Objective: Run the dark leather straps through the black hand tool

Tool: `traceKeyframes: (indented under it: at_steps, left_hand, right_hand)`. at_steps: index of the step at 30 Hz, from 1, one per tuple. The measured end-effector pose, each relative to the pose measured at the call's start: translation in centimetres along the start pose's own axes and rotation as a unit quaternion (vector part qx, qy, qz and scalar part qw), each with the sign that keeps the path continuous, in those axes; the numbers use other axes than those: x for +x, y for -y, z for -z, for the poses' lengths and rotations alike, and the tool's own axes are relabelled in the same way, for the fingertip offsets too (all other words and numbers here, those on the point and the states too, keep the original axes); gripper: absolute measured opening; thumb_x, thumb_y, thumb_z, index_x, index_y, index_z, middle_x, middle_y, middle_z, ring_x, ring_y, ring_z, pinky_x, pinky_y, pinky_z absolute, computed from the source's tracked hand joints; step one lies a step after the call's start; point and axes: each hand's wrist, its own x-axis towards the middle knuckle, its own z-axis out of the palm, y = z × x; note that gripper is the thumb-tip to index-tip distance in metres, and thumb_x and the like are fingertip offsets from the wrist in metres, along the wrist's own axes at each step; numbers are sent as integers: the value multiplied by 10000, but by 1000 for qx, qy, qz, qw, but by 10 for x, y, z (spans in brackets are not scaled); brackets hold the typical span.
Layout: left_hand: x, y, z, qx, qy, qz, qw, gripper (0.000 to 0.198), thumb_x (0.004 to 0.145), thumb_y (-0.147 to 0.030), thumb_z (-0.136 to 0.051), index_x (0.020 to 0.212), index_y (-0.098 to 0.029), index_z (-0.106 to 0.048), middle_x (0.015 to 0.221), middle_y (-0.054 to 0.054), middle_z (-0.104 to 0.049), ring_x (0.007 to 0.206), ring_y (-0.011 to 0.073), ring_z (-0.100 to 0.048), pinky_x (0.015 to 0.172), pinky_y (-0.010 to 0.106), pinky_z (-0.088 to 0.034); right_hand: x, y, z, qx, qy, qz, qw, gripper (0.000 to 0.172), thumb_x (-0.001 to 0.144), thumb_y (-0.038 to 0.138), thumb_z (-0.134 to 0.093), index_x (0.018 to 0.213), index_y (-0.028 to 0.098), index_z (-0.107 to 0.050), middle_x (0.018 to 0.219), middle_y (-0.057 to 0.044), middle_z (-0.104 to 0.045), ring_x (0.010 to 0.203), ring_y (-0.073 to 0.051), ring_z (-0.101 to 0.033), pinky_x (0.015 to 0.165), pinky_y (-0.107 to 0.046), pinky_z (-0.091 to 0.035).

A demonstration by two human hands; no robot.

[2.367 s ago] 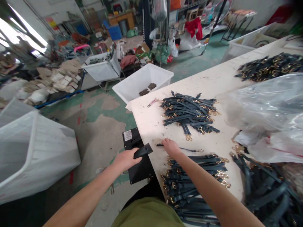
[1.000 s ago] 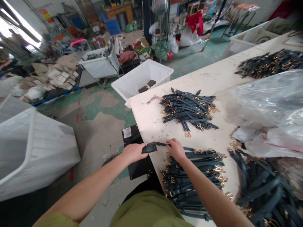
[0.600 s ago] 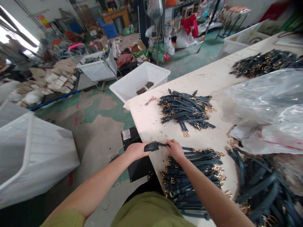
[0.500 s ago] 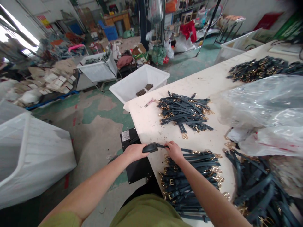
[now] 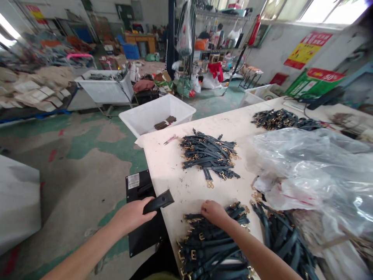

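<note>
As L hand [image 5: 132, 214] fingers clamp the stiffish leather tab [image 5: 159, 200] by one end, R hand [image 5: 212, 212] rests on limp buckled straps [image 5: 210, 245], finger grip unclear.

Strap workshop: strap piles [image 5: 208, 155], bins [image 5: 157, 114].

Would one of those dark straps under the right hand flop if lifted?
Probably floppy: the straps lie curved and draped across each other. Gold buckles likely weight one end. Piled under the right hand, neighbours may snag.
</note>
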Motion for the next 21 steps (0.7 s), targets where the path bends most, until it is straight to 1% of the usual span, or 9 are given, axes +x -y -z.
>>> traceKeyframes:
  at_steps: [2,4,5,7,9,12,14,18,21]
  left_hand:
    - [4,-3,2,1,-3,-10,1000,519,696,-541,-402,1166,-325,-432,1048,10,-601,900,210,-563,722,276,-418]
    - [8,-7,5,7,-9,-26,1000,504,702,-535,-400,1162,-330,-432,1053,7,-597,900,207,-562,739,283,-416]
    - [10,-9,7,11,-10,-33,999,497,704,-533,-400,1158,-332,-433,1053,3,-598,899,205,-563,744,283,-417]
    - [13,-12,8,17,-9,-39,999,489,705,-533,-400,1151,-335,-434,1046,-4,-601,897,200,-563,748,280,-418]
    - [15,-11,8,22,-8,-38,999,490,705,-538,-397,1151,-340,-432,1041,-12,-603,897,195,-564,746,274,-420]
    - [15,-5,5,28,-10,-33,999,502,702,-550,-396,1155,-338,-428,1037,-13,-603,897,196,-562,744,272,-420]
    - [13,-1,2,29,-9,-32,999,507,700,-556,-396,1154,-333,-431,1024,-7,-607,890,198,-564,739,273,-421]
    - [9,0,-2,29,6,-39,999,466,706,-546,-395,1117,-334,-459,962,0,-627,832,201,-582,687,274,-426]
    - [6,-2,-1,43,16,-42,998,450,700,-541,-407,1086,-323,-484,927,10,-637,802,203,-588,643,265,-420]
  right_hand:
    - [25,-11,25,-7,-53,-19,998,223,795,306,-412,904,201,-576,870,-49,-547,799,-143,-500,685,-229,-325]
    - [56,-24,53,-42,-141,-55,988,237,810,255,-386,979,199,-541,959,-71,-519,869,-158,-484,717,-242,-324]
    - [71,-31,66,-64,-165,-76,981,242,808,230,-384,1002,193,-524,970,-84,-509,880,-171,-479,715,-255,-326]
    - [94,-44,83,-106,-180,-114,971,246,809,172,-357,1002,176,-509,969,-108,-496,870,-188,-478,700,-279,-330]
    - [106,-54,90,-143,-170,-123,967,249,807,125,-328,973,159,-510,948,-122,-493,850,-199,-480,687,-298,-331]
    - [104,-58,85,-184,-156,-71,968,231,800,105,-333,937,156,-512,931,-125,-492,855,-215,-469,698,-322,-325]
    - [95,-49,76,-197,-151,-19,968,206,798,125,-359,934,162,-509,935,-124,-491,873,-223,-456,721,-333,-317]
    - [78,-3,47,-189,-125,59,972,192,808,163,-374,949,176,-504,951,-107,-489,888,-211,-449,754,-324,-310]
    - [75,36,20,-136,-74,76,985,175,800,211,-423,953,188,-506,957,-87,-488,874,-191,-462,736,-290,-322]
